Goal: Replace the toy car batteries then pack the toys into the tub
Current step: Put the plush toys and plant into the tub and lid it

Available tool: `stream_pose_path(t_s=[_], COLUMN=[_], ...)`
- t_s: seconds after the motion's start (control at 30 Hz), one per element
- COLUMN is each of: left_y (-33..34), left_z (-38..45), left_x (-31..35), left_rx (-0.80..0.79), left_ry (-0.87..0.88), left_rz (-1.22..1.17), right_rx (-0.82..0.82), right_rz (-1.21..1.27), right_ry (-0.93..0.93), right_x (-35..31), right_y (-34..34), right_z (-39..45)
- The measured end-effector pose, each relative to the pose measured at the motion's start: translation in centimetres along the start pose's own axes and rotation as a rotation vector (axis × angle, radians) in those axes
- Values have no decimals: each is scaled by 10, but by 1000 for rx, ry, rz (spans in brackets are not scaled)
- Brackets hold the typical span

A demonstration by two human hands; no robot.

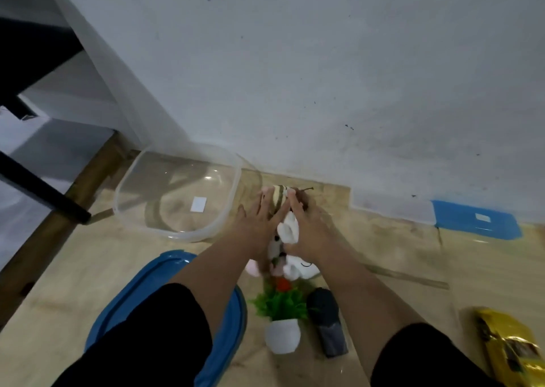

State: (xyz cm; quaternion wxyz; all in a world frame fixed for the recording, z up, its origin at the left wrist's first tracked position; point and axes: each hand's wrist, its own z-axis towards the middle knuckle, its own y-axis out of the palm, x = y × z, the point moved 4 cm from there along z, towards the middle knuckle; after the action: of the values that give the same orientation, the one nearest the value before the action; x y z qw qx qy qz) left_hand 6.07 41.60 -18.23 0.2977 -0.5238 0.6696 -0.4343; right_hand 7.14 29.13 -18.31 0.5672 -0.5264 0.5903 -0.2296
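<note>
Plush toys (287, 230) sit bunched on the wooden floor (383, 254) beside the clear tub (177, 192), squeezed between both hands. The left hand (256, 227) and right hand (306, 224) press in from either side with fingers extended over a striped cream-and-brown toy (278, 199); a white toy (290, 230) shows in the gap between the palms. How many toys are in the bundle is hard to tell, since the hands and forearms hide most of them (pale pink and white bits poke out underneath the wrists). The tub stands empty apart from a white label on its bottom. A blue lid (233, 321) lies under the left arm, mostly covered by the black sleeve (153, 336). Nearer the camera stand a small fake plant in a white pot (281, 321) and a dark, blurry object (327, 321). A yellow packet (507, 345) is cut off at the right edge. A second blue lid (477, 218) lies by the wall (324, 62).
</note>
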Motion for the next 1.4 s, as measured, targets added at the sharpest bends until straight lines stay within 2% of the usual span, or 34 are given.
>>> stream_pose_path(t_s=[0.1, 0.27, 0.47, 0.7, 0.83, 1.03, 1.23, 1.4], left_y=[-5, -13, -9, -20, -26, -60, -114, -101], left_z=[10, 17, 26, 12, 3, -27, -73, -99], left_x=[-2, -5, -18, -22, -29, -60, -129, -195], left_rx=[-17, 7, 53, 186, 187, 349, 538, 522], left_ry=[22, 54, 51, 114, 123, 152, 114, 12], left_rz=[-17, -90, -268, -386, -418, -365, -495, -537], right_rx=[-43, -21, -33, 30, 65, 146, 251, 272], right_rz=[24, 70, 229, 116, 146, 43, 26, 14], right_ry=[3, -35, 44, 16, 54, 43, -79, -177], right_x=[6, 6, 11, -15, -32, -87, -176, -231], right_y=[2, -4, -6, -35, -37, -72, -112, -77], right_z=[9, 18, 18, 13, 2, -5, 13, 45])
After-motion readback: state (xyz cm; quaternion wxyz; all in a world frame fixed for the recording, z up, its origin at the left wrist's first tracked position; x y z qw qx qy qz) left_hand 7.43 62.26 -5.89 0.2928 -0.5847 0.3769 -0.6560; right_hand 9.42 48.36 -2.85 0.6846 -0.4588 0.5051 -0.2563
